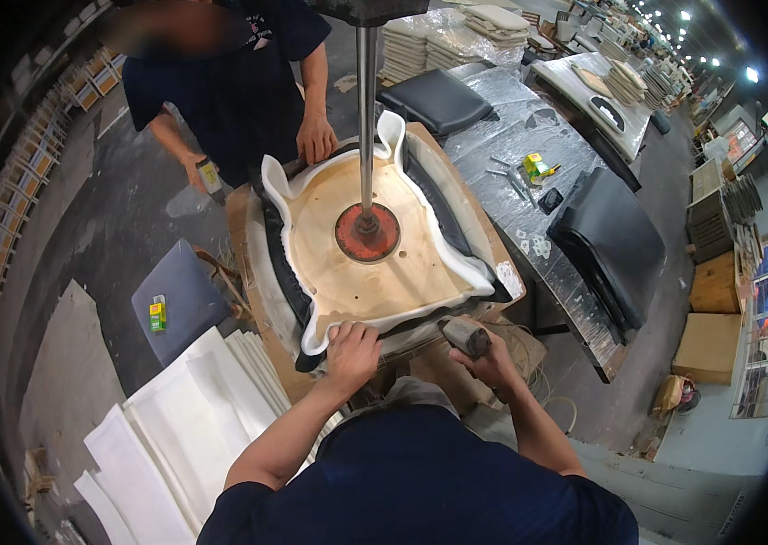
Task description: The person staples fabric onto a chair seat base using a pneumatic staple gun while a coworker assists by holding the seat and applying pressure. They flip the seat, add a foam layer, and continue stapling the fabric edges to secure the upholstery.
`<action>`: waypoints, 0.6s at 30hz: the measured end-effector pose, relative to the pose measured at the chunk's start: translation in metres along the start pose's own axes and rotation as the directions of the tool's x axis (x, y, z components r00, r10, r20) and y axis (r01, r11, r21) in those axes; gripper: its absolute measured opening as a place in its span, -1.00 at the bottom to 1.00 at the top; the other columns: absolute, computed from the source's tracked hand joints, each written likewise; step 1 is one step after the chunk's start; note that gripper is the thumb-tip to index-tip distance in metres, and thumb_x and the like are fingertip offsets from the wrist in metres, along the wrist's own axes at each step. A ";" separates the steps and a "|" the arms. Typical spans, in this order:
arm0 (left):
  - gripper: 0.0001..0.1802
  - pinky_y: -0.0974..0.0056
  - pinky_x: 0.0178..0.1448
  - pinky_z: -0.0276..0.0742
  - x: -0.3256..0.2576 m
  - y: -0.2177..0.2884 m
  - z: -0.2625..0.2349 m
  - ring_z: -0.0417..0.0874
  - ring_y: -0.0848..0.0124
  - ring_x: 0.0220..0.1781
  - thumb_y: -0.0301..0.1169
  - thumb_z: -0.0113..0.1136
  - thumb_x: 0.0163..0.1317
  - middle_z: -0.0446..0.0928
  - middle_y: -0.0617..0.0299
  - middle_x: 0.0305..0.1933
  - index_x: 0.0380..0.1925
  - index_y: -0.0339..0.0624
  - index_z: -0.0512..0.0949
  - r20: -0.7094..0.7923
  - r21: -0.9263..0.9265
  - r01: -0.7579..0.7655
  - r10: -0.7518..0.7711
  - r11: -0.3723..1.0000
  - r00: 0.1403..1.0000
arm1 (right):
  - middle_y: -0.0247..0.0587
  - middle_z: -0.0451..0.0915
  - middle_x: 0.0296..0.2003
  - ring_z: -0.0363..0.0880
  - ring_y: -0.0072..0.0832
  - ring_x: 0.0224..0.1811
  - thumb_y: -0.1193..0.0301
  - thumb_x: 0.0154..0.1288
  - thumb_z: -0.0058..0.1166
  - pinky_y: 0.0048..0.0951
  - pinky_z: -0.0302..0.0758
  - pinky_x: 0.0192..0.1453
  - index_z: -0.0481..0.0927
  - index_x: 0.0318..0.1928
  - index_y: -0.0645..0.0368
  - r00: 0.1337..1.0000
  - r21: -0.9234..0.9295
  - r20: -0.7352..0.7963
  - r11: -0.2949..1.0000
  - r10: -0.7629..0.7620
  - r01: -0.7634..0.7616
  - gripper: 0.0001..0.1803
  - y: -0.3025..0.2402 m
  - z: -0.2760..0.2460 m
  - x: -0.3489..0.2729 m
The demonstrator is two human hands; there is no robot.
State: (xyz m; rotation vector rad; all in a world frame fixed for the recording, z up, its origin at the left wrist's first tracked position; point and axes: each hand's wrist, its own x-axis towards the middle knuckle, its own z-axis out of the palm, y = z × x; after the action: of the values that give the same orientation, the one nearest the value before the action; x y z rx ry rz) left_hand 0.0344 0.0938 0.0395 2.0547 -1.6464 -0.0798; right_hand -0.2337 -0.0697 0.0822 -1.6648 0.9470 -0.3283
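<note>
Worker in a dark navy short-sleeved shirt, sleeves ending above the elbows, forearms bare, left hand (350,352) and right hand (491,363) ungloved, with no watch, rings or wristbands visible on either arm.

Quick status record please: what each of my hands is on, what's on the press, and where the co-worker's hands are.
left hand: pressing the white foam edge at the near side of the seat board
right hand: gripping a staple gun at the near right corner
press: metal rod with red disc bearing on the board's middle
cover: black material folded up around the foam
co-worker: one hand on the far edge, the other holding a tool
</note>
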 end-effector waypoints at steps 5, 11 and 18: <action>-0.84 -0.07 0.13 0.44 0.009 0.000 0.008 0.70 0.08 -0.03 -0.29 0.43 0.29 0.69 0.13 -0.21 -0.22 -0.09 0.71 0.034 0.064 0.024 -0.026 0.998 0.999 | -0.13 0.81 0.24 0.77 -0.40 0.26 0.40 0.34 0.59 -0.29 0.63 0.40 0.60 0.49 0.15 0.996 -0.045 -0.073 0.998 0.042 -0.045 -0.25 0.007 -0.017 0.027; -0.86 -0.07 0.11 0.48 -0.002 -0.009 -0.007 0.76 0.06 -0.07 -0.29 0.41 0.34 0.74 0.12 -0.26 -0.22 -0.07 0.70 0.389 0.189 -0.010 -0.066 0.982 0.919 | -0.06 0.82 0.19 0.80 -0.34 0.21 0.25 0.35 0.58 -0.25 0.67 0.36 0.58 0.51 0.15 0.998 -0.132 -0.060 0.991 0.017 -0.025 -0.22 0.017 -0.044 0.057; -0.68 -0.13 0.19 0.52 0.061 0.032 0.008 0.69 0.00 0.09 -0.13 0.47 0.36 0.67 0.04 -0.08 -0.11 -0.11 0.69 0.277 -0.005 0.040 -0.037 0.999 0.960 | -0.04 0.83 0.18 0.83 -0.24 0.22 0.23 0.38 0.57 -0.21 0.70 0.34 0.58 0.50 0.14 0.992 -0.151 0.031 0.982 0.119 -0.113 -0.24 0.012 -0.056 0.064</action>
State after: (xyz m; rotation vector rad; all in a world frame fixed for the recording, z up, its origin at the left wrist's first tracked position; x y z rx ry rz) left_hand 0.0192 0.0300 0.0612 2.1445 -1.7625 -0.4061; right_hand -0.2342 -0.1556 0.0734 -1.7364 1.0554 -0.1480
